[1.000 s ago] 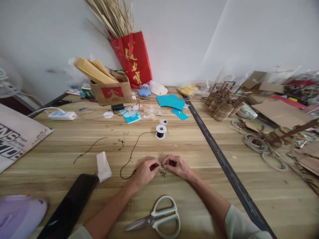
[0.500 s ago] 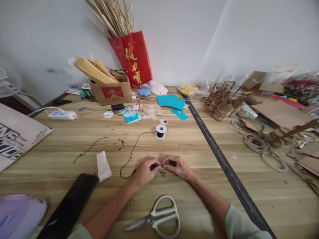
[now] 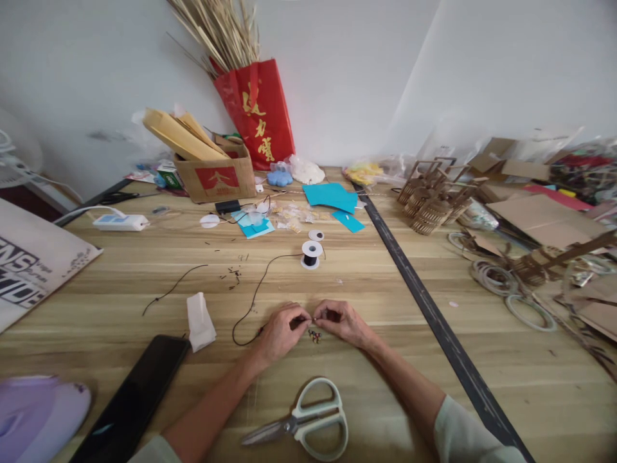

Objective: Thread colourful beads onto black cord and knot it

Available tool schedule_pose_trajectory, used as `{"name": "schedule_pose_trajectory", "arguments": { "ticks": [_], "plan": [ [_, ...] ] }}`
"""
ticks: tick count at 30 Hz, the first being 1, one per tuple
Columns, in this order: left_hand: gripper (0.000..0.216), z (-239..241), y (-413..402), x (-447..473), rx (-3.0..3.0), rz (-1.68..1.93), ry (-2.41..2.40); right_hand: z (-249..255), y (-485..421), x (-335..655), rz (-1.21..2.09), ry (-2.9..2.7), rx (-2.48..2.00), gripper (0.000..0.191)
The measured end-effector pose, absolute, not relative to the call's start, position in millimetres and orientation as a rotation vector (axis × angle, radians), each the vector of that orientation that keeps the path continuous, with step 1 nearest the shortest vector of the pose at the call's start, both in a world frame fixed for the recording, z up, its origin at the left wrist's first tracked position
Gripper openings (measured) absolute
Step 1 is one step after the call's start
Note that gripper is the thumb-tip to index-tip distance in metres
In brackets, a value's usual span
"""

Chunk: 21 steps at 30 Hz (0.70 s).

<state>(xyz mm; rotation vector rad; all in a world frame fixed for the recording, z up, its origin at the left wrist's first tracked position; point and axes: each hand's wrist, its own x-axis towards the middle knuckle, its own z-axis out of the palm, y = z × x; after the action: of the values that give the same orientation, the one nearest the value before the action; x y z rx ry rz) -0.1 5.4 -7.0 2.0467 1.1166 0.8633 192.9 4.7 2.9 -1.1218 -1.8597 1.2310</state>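
Note:
The fingertips of my left hand (image 3: 284, 328) are pinched on the end of a black cord (image 3: 255, 292), which loops back across the table to a white spool (image 3: 312, 255). My right hand (image 3: 341, 319) is also pinched, its fingertips almost meeting the left ones. A tiny speck shows at the right fingertips, too small to name. Just below them lies a little cluster of small dark and coloured beads (image 3: 315, 336). Scissors with pale handles (image 3: 322, 418) rest between my forearms, blades pointing left.
A black phone (image 3: 135, 392) and a folded white paper (image 3: 200, 325) lie at left. Short black cord bits (image 3: 234, 276) and a loose cord piece (image 3: 176, 286) are scattered beyond. Blue card (image 3: 330, 196), a cardboard box (image 3: 214, 180) and small woven baskets (image 3: 429, 202) stand farther back.
Both hands stay in nearly the same place, still pinched close together. The right fingertips have shifted very slightly, and a bit more of the beads shows.

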Motion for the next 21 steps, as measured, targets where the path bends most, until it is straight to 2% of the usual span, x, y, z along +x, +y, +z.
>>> {"name": "schedule_pose_trajectory", "arguments": {
  "ticks": [21],
  "plan": [
    [0.010, -6.4, 5.1, 0.2, 2.057, 0.841, 1.126, 0.6, 4.9, 193.4, 1.234, -1.885, -1.113, 0.017]
  ]
}}
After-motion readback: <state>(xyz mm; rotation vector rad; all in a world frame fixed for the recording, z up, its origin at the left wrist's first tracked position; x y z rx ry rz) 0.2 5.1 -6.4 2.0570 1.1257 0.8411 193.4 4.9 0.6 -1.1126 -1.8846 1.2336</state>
